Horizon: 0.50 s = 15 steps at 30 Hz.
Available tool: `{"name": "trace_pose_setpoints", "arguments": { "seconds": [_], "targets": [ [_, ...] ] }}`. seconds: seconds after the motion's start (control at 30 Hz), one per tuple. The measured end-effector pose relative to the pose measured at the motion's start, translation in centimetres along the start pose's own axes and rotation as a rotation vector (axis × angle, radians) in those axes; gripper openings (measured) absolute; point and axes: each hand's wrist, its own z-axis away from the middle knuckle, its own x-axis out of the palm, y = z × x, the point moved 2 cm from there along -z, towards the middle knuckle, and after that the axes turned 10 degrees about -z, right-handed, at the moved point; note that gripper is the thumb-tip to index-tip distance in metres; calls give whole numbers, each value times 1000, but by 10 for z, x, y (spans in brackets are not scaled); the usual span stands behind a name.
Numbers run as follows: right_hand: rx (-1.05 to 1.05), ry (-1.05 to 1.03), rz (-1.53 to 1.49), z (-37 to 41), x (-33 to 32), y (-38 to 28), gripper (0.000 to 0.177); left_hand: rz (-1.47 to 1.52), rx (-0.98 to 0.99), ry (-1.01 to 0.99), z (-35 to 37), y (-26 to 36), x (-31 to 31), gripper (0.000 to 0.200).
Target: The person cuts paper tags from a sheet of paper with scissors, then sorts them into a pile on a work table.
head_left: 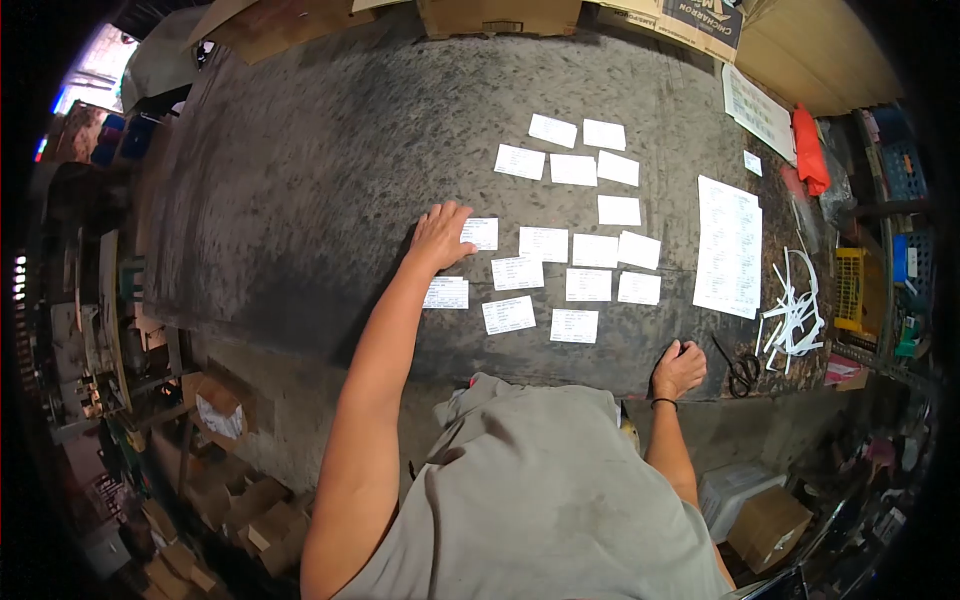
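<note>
My left hand (440, 237) lies on the dark table with its fingers stretched out, the thumb on the left part of a printed paper slip (482, 234). Just below it, another printed slip (447, 294) is partly covered by my forearm. Closed in a loose fist, my right hand (680, 370) rests at the table's near edge, and nothing shows in it. Between the hands several white slips lie in loose rows, among them a slip (510, 315) at the front and a slip (574, 326) beside it. Farther back are more slips, such as one slip (553, 130).
Printed sheets (728, 248) lie on the right. Near them are black scissors (742, 373), a tangle of white strips (792, 315) and a red-orange item (810, 150). Cardboard boxes (500, 15) line the far edge. Shelves with a yellow basket (849, 288) stand at right.
</note>
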Motion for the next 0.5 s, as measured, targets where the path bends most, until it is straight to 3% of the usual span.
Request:
{"name": "trace_pose_setpoints", "arguments": {
  "seconds": [0.33,0.43,0.5],
  "targets": [
    [-21,33,-1,2,4,4,28,-12,-87,-144,-20,3,-6,58],
    [-13,22,0,1,3,4,28,57,-103,-106,-19,2,-5,51],
    [-1,12,1,1,1,1,28,9,-102,-194,-19,4,-5,45]
  ]
}}
